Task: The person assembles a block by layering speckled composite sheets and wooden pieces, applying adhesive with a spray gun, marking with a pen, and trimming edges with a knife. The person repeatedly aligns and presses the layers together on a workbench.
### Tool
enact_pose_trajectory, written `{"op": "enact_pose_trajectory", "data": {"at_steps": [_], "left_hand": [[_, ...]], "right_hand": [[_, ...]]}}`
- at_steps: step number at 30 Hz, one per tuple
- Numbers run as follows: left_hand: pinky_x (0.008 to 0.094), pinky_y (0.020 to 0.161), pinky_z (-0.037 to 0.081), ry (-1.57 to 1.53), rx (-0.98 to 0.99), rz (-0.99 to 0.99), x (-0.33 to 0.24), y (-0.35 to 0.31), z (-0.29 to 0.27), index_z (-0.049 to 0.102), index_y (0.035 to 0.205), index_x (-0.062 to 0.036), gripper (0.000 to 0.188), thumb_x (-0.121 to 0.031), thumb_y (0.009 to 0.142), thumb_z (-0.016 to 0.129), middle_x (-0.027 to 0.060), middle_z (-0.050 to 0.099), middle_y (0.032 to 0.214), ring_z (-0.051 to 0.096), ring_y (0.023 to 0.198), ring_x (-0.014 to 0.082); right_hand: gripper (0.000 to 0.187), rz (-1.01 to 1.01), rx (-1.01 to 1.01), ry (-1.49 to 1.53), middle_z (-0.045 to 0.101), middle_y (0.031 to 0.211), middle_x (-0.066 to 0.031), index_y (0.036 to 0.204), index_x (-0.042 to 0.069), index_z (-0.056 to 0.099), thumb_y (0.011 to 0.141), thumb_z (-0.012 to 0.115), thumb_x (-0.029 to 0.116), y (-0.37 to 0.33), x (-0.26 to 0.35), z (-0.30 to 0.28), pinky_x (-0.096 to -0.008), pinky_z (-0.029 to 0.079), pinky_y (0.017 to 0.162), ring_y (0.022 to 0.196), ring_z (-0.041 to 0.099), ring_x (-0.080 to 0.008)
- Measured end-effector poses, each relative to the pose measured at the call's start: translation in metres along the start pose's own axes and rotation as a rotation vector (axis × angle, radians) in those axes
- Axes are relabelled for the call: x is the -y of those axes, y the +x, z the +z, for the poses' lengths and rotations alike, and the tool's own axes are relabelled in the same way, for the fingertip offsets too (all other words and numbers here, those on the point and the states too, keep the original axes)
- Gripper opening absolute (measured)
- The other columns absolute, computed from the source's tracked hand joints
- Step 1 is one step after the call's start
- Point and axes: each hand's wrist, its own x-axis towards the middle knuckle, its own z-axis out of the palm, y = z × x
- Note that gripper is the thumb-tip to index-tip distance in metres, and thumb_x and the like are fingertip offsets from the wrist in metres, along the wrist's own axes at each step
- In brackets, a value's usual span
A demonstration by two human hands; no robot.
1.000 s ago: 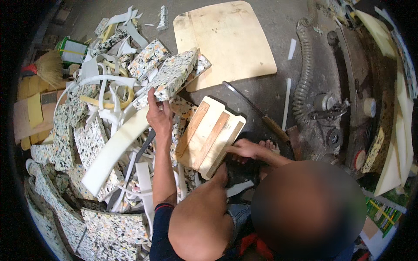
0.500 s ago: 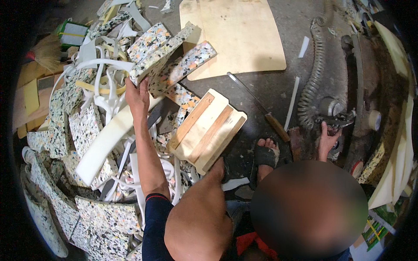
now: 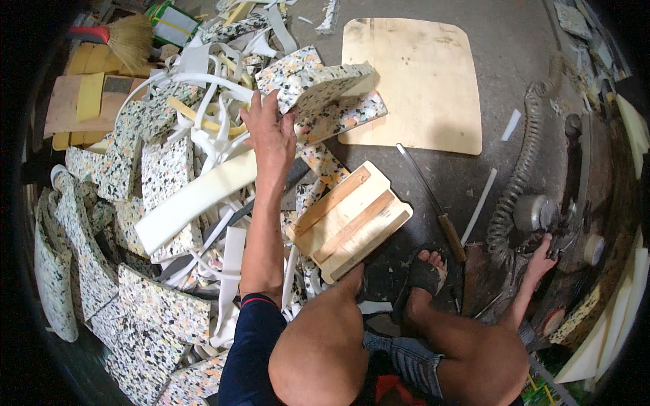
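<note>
My left hand [image 3: 271, 132] is over the foam heap on the left, back upward and fingers spread. Just beyond its fingertips a thick speckled foam slab [image 3: 328, 84] stands tilted on another foam piece. On the right, my right hand [image 3: 539, 260] has its fingers at a dark metal spray gun [image 3: 552, 227] with a round silver cup [image 3: 533, 213]; its fingers seem curled on the gun, partly hidden. A clear coiled hose [image 3: 518, 169] runs beside it. Near my left shin lies a pale wooden panel [image 3: 352, 220] with brown strips across it.
A large plywood board [image 3: 413, 81] lies on the floor ahead. Nearby are a long knife [image 3: 433, 203] with a wooden handle and a white strip [image 3: 479, 206]. White foam offcuts [image 3: 196, 199] and speckled slabs [image 3: 162, 304] cover the left. A broom [image 3: 128, 40] lies at far left.
My left hand has let go of the speckled foam slab, which now leans farther away, and its fingers have spread. The view has shifted. My right hand stays at the spray gun.
</note>
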Motion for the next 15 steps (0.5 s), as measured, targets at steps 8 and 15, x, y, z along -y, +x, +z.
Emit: {"op": "enact_pose_trajectory", "data": {"at_steps": [8,15], "left_hand": [[0.0511,0.097,0.044,-0.095,0.163,-0.052,-0.043,-0.012,-0.016,0.054,0.134,-0.0021,0.044,-0.007,0.092,0.067,0.0235,0.057,0.124,0.051,0.116,0.0443],[0.0465,0.095,0.049,-0.188,0.101,-0.178,-0.051,-0.027,-0.019,0.056,0.135,-0.0025,0.047,0.000,0.090,0.067,0.0249,0.066,0.119,0.063,0.107,0.0430]], "right_hand": [[0.027,-0.400,0.638,0.266,0.069,0.096,0.0016,0.127,0.004,0.067,0.101,0.057,0.004,-0.073,0.182,0.030,-0.0226,0.045,0.068,0.077,0.057,-0.0088],[0.031,-0.135,1.097,0.441,0.069,0.095,0.0005,0.130,0.000,0.064,0.103,0.055,0.011,-0.132,0.239,0.087,-0.0223,0.046,0.064,0.072,0.052,-0.0041]]}}
